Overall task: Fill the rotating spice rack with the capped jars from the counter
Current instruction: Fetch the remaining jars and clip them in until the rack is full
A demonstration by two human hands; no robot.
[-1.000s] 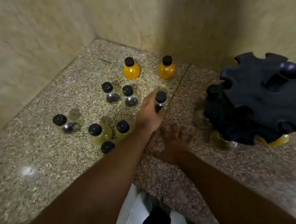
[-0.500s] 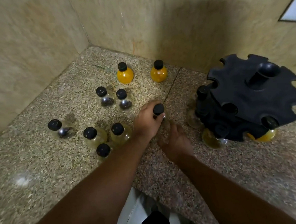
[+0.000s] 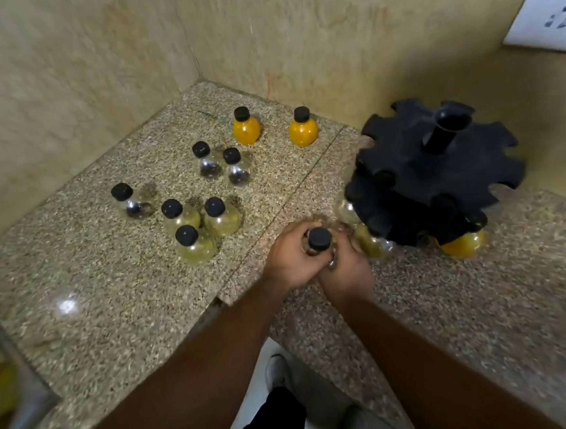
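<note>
Eight capped jars [image 3: 188, 221] wait on the granite desk [image 3: 89, 295]. Centre, left hand [image 3: 291, 260] and right hand [image 3: 347, 270] both clasp one black-capped jar [image 3: 318, 240]. Right, the black spice rack [image 3: 436, 173] holds roughly four jars; most slots look empty.

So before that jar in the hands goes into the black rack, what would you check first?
1. Jar gripped by left hand and right hand: ok.
2. Black cap on: ok.
3. Rack upright on the counter: ok.
4. Empty notch on the top tier's near rim: ok.
5. Free slots on the lower tier: cannot tell, blurred.
6. Jar's contents: cannot tell, hidden by fingers.
</note>
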